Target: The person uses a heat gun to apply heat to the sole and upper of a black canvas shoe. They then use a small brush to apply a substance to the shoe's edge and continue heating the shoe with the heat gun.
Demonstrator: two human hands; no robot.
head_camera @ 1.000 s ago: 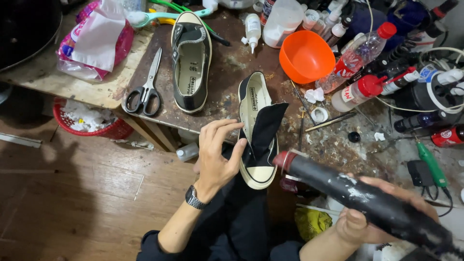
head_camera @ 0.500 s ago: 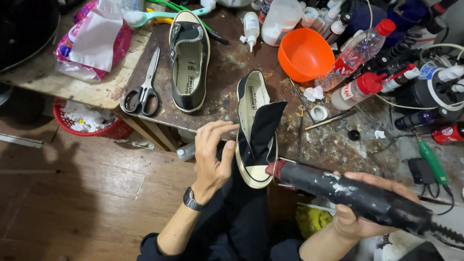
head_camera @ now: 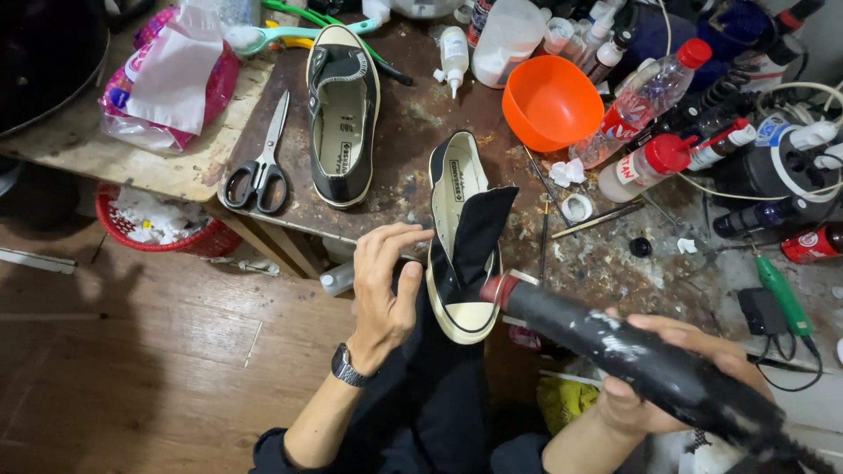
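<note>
My left hand (head_camera: pixel 386 285) holds the side of a black canvas sneaker (head_camera: pixel 461 237) with a cream sole and insole, its black tongue flipped up. My right hand (head_camera: pixel 676 369) grips the body of a black heat gun (head_camera: pixel 632 364) spattered with white. The gun's red-ringed nozzle sits right at the sneaker's toe end. The matching second sneaker (head_camera: pixel 342 114) lies on the stained workbench (head_camera: pixel 413 114), further back to the left.
Black-handled scissors (head_camera: pixel 259 167) lie left of the second sneaker. An orange bowl (head_camera: pixel 549 101), several bottles (head_camera: pixel 641 96), a glue bottle (head_camera: pixel 454 53) and cables crowd the back and right. A red basket (head_camera: pixel 162 228) stands under the bench. Wooden floor lies at left.
The heat gun has moved left and in toward the sneaker's toe. My left hand has kept its hold on the shoe.
</note>
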